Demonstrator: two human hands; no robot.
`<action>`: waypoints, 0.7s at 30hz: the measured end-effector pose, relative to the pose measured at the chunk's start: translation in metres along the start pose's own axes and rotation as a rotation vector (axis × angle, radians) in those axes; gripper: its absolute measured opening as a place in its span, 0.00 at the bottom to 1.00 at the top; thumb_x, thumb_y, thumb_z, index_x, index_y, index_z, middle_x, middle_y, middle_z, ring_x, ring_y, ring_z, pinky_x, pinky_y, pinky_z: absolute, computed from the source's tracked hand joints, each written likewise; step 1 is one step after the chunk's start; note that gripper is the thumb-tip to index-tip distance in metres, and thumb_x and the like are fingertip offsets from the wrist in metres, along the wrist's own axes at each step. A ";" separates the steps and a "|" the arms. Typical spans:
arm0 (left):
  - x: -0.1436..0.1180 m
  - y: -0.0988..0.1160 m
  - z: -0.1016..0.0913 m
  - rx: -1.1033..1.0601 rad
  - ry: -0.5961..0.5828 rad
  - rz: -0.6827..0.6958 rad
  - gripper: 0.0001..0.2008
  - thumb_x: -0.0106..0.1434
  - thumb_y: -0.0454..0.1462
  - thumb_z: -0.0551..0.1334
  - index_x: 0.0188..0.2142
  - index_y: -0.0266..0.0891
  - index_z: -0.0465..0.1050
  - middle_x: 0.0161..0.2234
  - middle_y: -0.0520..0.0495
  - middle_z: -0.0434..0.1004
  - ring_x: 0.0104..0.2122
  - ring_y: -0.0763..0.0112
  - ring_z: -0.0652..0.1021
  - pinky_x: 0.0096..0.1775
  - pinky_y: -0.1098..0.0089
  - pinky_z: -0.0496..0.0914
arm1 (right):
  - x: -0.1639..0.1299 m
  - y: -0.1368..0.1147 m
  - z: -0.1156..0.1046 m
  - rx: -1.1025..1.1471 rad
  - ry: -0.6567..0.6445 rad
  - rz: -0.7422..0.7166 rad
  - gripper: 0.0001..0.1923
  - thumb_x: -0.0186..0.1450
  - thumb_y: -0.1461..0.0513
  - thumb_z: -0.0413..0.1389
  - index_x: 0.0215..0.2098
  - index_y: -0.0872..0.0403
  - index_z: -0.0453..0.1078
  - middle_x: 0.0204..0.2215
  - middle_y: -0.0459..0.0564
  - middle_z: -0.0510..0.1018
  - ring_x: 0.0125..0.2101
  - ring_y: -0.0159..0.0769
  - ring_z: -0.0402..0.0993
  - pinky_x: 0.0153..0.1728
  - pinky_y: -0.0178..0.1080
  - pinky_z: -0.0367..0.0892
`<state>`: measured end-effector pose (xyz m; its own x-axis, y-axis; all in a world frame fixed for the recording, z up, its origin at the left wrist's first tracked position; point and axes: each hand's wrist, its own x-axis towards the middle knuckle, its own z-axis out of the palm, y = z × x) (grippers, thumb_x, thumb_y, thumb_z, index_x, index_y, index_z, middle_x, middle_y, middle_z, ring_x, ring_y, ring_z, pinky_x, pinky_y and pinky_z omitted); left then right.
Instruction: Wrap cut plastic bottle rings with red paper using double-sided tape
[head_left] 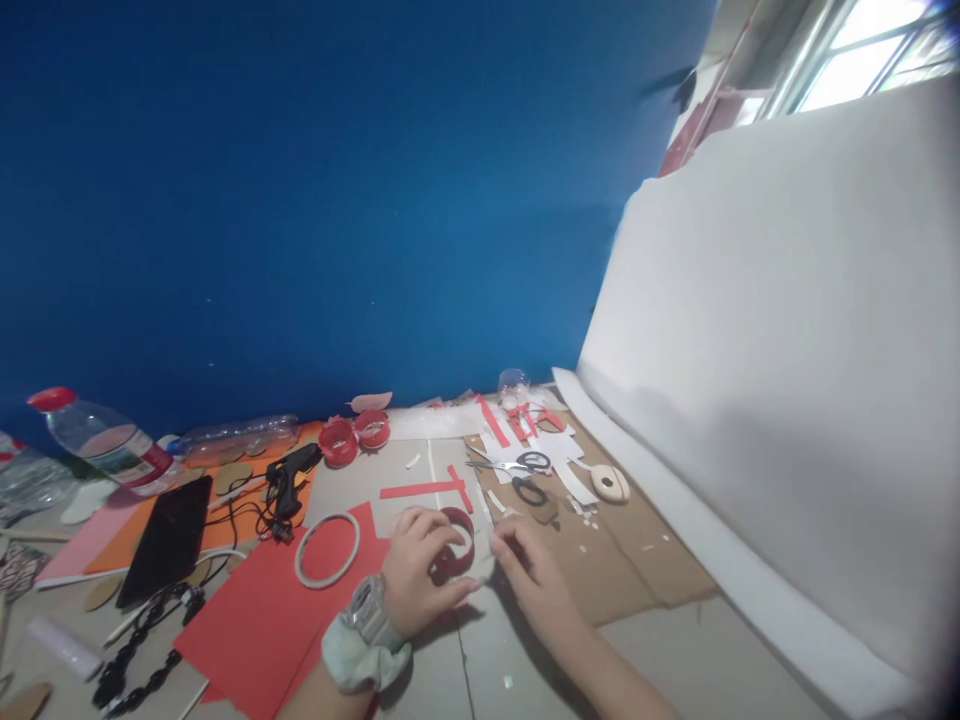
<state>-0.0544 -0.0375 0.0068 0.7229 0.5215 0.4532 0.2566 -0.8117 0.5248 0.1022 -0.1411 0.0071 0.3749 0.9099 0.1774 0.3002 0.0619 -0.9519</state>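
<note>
Left hand (416, 575) grip holding red plastic ring (455, 545), right hand (531, 578) grip pinched narrow at its rim, red paper sheet (255, 620) beside, grey desk (675, 660).

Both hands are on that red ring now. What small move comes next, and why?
Probably press the white strip end onto the red ring: the left hand wraps the ring and the right hand pinches something pale beside it, though what exactly is too small to tell.

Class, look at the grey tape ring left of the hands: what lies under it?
The tape ring rests on a red paper sheet, which shows through its open centre. The sheet lies on the table; whatever is beneath the sheet is covered.
</note>
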 end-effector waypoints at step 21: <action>0.067 0.113 -0.123 -0.094 0.053 0.130 0.11 0.68 0.37 0.52 0.33 0.45 0.72 0.23 0.52 0.70 0.25 0.69 0.71 0.29 0.70 0.67 | 0.026 -0.172 -0.095 -0.117 -0.336 -0.338 0.07 0.69 0.56 0.50 0.35 0.46 0.67 0.45 0.46 0.75 0.45 0.38 0.73 0.44 0.39 0.70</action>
<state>-0.0558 -0.0616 0.1855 0.7104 0.4292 0.5578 0.1004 -0.8463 0.5232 0.1437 -0.1674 0.1993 -0.0585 0.9299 0.3631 0.4603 0.3479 -0.8167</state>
